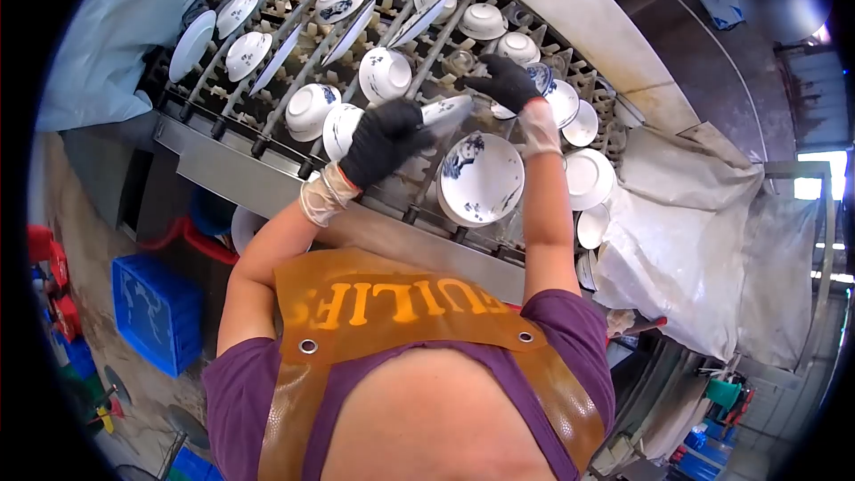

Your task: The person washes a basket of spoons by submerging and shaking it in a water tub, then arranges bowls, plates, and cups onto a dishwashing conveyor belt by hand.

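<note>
My left hand (387,142), in a black glove over a clear one, is closed at the edge of a white dish (448,110), which is tilted and blurred by motion. My right hand (506,85), gloved the same way, reaches over the rack with its fingers apart. Beside it are a small blue-patterned bowl (540,77) and a white bowl (561,104). Between my forearms a large white bowl with blue flowers (482,178) rests at the near edge, stacked on another. Just left of my left hand, a white bowl (341,131) leans on the pegs.
The pegged conveyor rack (267,138) carries several bowls and plates, such as an upturned bowl (385,75) and an upright plate (192,45). A metal edge (240,174) runs along its front. White plastic curtains (677,232) hang at right. Blue crates (158,313) stand on the floor at left.
</note>
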